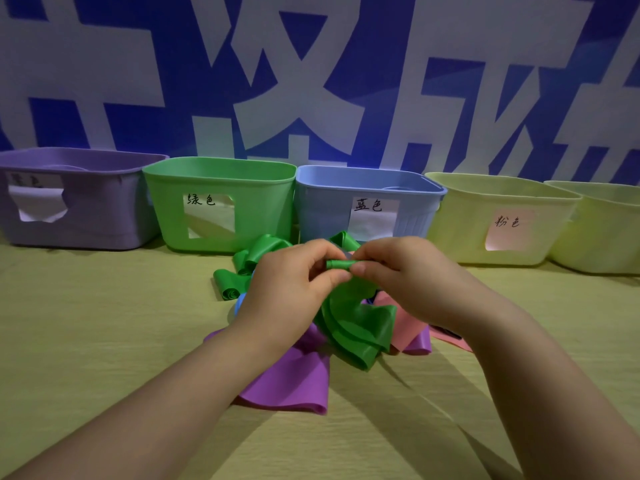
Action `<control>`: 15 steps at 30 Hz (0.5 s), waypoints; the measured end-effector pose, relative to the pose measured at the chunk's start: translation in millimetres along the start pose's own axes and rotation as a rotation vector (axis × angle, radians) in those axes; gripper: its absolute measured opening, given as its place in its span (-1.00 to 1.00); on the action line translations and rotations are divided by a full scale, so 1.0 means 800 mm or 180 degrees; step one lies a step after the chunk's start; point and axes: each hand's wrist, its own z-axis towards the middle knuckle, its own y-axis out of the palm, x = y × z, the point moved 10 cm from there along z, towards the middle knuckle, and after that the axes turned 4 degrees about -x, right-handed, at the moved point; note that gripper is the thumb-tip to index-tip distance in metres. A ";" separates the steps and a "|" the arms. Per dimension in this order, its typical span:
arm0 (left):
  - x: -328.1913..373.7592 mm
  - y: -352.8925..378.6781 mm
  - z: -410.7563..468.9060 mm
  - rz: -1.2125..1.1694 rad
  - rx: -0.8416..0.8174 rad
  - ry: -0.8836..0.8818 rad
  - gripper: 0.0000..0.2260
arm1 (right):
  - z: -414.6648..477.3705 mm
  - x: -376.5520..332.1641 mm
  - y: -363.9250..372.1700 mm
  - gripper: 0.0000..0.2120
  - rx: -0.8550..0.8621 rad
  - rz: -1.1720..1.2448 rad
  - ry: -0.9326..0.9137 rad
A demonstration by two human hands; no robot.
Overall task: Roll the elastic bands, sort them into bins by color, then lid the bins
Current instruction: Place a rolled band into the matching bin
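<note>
Two hands worked one green elastic band (360, 327) above the middle of the worktop (104, 323): the left hand (294, 282) and the right hand (398, 271) each pinched its small rolled end (337, 264) between thumb and curled fingers, the roll lying crosswise between them. The step in hand looked to be rolling, barely begun, since most of the band hung loose below the hands onto a pile with a purple band (294, 382) and a pink band (405, 323). The next move would likely call for turning the roll onward while keeping the slack length flat and square. Along the worktop's far edge the bins stood open; the green bin (221, 202) sat just beyond the hands, left of the blue bin (322, 199)
</note>
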 end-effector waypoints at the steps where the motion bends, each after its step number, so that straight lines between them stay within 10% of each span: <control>1: 0.001 -0.001 0.000 0.0053 0.0001 0.0026 -0.93 | 0.000 0.000 0.001 -0.79 -0.0021 -0.0012 0.0016; 15: -0.005 -0.001 0.001 0.0088 0.0021 -0.0005 -0.77 | 0.000 0.006 -0.021 -0.87 0.0579 0.0334 -0.0072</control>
